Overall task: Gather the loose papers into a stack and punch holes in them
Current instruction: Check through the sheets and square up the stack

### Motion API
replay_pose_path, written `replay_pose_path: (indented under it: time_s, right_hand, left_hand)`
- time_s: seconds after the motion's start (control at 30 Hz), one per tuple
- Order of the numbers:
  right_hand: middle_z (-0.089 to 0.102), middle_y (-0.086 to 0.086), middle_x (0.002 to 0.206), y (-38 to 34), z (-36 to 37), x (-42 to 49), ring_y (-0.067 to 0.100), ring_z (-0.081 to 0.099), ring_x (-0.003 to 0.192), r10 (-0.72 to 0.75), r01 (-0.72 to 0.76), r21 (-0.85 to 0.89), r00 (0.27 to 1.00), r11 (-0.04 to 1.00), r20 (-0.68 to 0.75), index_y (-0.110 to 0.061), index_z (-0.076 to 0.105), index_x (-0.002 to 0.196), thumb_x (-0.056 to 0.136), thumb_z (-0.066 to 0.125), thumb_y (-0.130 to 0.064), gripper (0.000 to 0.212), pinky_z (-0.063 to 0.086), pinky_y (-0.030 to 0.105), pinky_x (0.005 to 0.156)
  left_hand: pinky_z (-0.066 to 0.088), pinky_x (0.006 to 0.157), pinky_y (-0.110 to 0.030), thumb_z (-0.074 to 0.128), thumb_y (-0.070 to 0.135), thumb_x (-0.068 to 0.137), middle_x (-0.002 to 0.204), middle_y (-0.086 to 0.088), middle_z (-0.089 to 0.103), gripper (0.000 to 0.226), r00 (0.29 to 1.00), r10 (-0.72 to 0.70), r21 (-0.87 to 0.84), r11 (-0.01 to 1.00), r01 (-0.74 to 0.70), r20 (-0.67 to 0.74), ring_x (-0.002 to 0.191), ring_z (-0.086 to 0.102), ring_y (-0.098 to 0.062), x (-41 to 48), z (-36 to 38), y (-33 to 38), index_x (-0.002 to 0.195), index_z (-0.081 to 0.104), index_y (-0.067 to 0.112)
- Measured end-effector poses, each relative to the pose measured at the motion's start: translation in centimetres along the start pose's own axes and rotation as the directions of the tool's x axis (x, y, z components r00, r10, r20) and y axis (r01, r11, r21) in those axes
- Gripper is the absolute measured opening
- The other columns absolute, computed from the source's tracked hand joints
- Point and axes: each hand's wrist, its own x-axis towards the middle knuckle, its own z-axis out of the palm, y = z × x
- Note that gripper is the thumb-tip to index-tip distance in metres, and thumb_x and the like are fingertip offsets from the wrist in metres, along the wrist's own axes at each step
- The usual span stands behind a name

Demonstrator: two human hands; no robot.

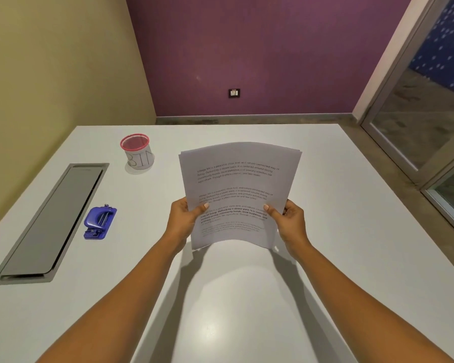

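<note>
A stack of white printed papers (237, 184) is held up above the white table (338, 231), slightly bowed, its sheet edges a little uneven at the top. My left hand (185, 221) grips the stack's lower left edge, thumb on the front. My right hand (290, 222) grips the lower right edge the same way. A blue hole punch (100, 222) lies on the table well to the left of my left hand, apart from the papers.
A red mesh cup (136, 153) labelled "BIN" stands at the back left. A grey cable hatch (51, 224) is set into the table along the left side. A glass door (430, 121) stands to the right, beyond the table's edge.
</note>
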Motion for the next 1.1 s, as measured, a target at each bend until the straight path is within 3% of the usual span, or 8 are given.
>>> replay_pose_path:
  time_s: [0.1, 0.2, 0.4, 0.57, 0.73, 0.9, 1.1]
  right_hand:
    - [0.067, -0.007, 0.089, -0.4, 0.2, 0.0, 0.004, 0.062, 0.076, -0.015, 0.015, -0.005, 1.0, 1.0, -0.014, -0.016, 0.063, 0.096, 0.082, 0.067, -0.012, 0.015, 0.05, 0.012, 0.056]
    - [0.068, -0.013, 0.088, -1.0, 0.2, 0.0, -0.001, 0.064, 0.074, -0.044, 0.044, -0.022, 0.999, 0.999, 0.002, -0.024, 0.063, 0.088, 0.08, 0.07, -0.013, 0.015, 0.05, 0.01, 0.055]
    - [0.069, -0.012, 0.088, -1.4, 0.3, 0.1, 0.001, 0.065, 0.076, -0.073, 0.073, -0.015, 0.997, 0.997, 0.021, -0.028, 0.064, 0.087, 0.081, 0.068, -0.014, 0.016, 0.05, 0.014, 0.064]
    - [0.069, -0.011, 0.089, -1.8, 0.4, 0.2, 0.005, 0.065, 0.079, -0.092, 0.092, -0.003, 0.996, 0.996, 0.022, -0.031, 0.063, 0.086, 0.081, 0.068, -0.015, 0.018, 0.05, 0.016, 0.065]
    - [0.068, -0.007, 0.093, -1.6, 0.2, 0.2, 0.002, 0.064, 0.08, -0.083, 0.084, -0.023, 0.996, 0.996, 0.041, -0.021, 0.063, 0.097, 0.081, 0.068, -0.012, 0.018, 0.05, 0.015, 0.064]
    - [0.068, -0.012, 0.089, -2.0, 0.4, 0.2, 0.001, 0.065, 0.077, -0.1, 0.101, -0.014, 0.995, 0.995, 0.025, -0.028, 0.064, 0.09, 0.083, 0.066, -0.014, 0.016, 0.05, 0.014, 0.063]
    - [0.068, -0.01, 0.092, -1.9, 0.3, 0.1, 0.003, 0.064, 0.082, -0.097, 0.098, -0.016, 0.995, 0.995, 0.038, -0.023, 0.062, 0.096, 0.082, 0.067, -0.013, 0.018, 0.05, 0.015, 0.067]
  left_hand:
    - [0.049, 0.07, -0.023, 0.063, 0.002, 0.082, 0.095, 0.001, 0.068, 0.022, 1.0, 0.024, 0.0, 1.0, -0.024, -0.017, 0.084, 0.065, -0.013, 0.1, 0.1, 0.3, 0.102, 0.065, 0.012]
    - [0.051, 0.063, -0.016, 0.068, 0.0, 0.077, 0.087, 0.009, 0.071, 0.022, 0.999, 0.048, -0.006, 0.999, -0.048, -0.021, 0.075, 0.068, -0.006, 0.3, 0.0, 0.8, 0.091, 0.067, 0.018]
    - [0.052, 0.061, -0.012, 0.069, 0.004, 0.078, 0.081, 0.011, 0.071, 0.017, 0.998, 0.066, 0.023, 0.998, -0.066, 0.003, 0.067, 0.067, 0.002, 0.2, 0.3, 0.9, 0.092, 0.068, 0.013]
    - [0.051, 0.061, -0.009, 0.068, 0.004, 0.079, 0.083, 0.008, 0.07, 0.017, 0.995, 0.097, 0.019, 0.995, -0.096, -0.009, 0.066, 0.066, 0.005, 0.3, 0.2, 1.3, 0.086, 0.067, 0.02]
    - [0.05, 0.069, -0.014, 0.067, 0.007, 0.081, 0.085, 0.01, 0.069, 0.014, 0.996, 0.082, 0.054, 0.995, -0.084, 0.038, 0.071, 0.065, 0.005, -0.1, 0.2, 0.9, 0.092, 0.068, 0.016]
    - [0.05, 0.072, -0.022, 0.066, 0.007, 0.082, 0.084, 0.007, 0.069, 0.016, 0.995, 0.099, 0.046, 0.994, -0.099, 0.016, 0.075, 0.063, -0.005, 0.0, 0.4, 1.6, 0.084, 0.067, 0.022]
    - [0.049, 0.075, -0.022, 0.068, 0.007, 0.08, 0.088, 0.008, 0.069, 0.019, 0.992, 0.118, 0.078, 0.99, -0.121, 0.042, 0.081, 0.064, -0.005, 0.0, 0.0, 1.6, 0.087, 0.067, 0.024]
